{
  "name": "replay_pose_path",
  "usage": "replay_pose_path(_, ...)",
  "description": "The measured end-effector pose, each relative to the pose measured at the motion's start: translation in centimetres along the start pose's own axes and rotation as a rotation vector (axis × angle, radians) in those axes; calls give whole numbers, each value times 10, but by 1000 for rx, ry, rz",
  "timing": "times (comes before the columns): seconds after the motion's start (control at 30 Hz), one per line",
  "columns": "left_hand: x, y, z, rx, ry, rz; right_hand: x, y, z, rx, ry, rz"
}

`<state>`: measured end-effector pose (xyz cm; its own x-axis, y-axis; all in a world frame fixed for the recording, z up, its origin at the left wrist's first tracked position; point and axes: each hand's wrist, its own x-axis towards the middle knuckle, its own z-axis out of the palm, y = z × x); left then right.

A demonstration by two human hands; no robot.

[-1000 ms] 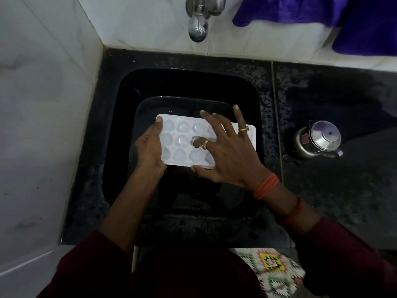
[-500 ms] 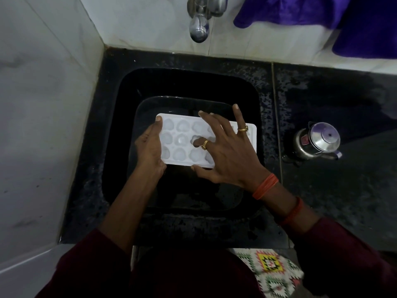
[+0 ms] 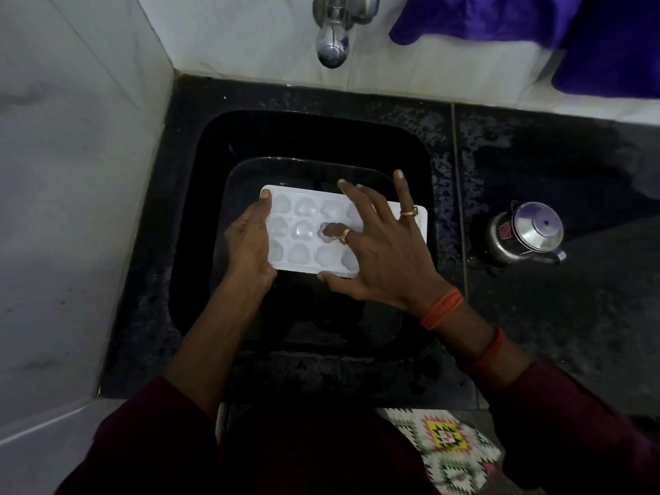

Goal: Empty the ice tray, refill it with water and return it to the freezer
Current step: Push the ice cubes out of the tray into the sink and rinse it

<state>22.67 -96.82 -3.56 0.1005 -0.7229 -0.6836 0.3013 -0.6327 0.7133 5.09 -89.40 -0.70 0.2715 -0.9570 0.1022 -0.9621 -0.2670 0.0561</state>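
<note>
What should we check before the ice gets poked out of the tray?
1. Left hand holds the ice tray by its left end: ok.
2. Right hand has a finger in a middle cell: ok.
3. Tray is over the dark tub in the sink, so ice would likely land there: ok.
4. Tap is not running: ok.
5. Ice loose enough to pop out: cannot tell.
6. Steel pot stands clear on the counter: ok.

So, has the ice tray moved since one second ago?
No. The ice tray sits in the same spot over the sink, below the tap.
</note>
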Motion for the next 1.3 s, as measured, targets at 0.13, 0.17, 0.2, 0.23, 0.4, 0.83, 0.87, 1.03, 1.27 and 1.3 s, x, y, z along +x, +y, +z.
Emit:
replay_pose_path(0.13, 0, 0, -1, 6, -1, 15, -1, 0, -1, -4, 18, 8)
replay_pose_path(0.17, -1, 0, -1, 2, -2, 13, -1, -1, -1, 2, 29, 0)
replay_pose_path(0.2, -1, 0, -1, 3, 0, 11, -1, -1, 0, 7, 41, -9)
replay_pose_path(0.23, -1, 0, -1, 4, 4, 9, -1, -1, 0, 11, 54, -16)
replay_pose_path(0.4, -3, 1, -1, -2, 9, 6, -2, -1, -2, 36, 106, -27)
replay_pose_path(0.83, -3, -4, -1, 19, 6, -1, -4, 1, -3, 21, 96, -82)
replay_pose_path(0.87, -2, -3, -2, 15, 6, 1, -4, 1, -3, 25, 109, -77)
replay_pose_path(1.03, 1, 1, -2, 22, 3, 16, -2, 0, -1, 62, 136, -73)
replay_pose_path(1.27, 4, -1, -4, 13, -6, 19, 1, -1, 1, 38, 47, -74)
replay_pose_path(1.3, 4, 0, -4, 8, -8, 15, 1, -2, 1, 45, 53, -69)
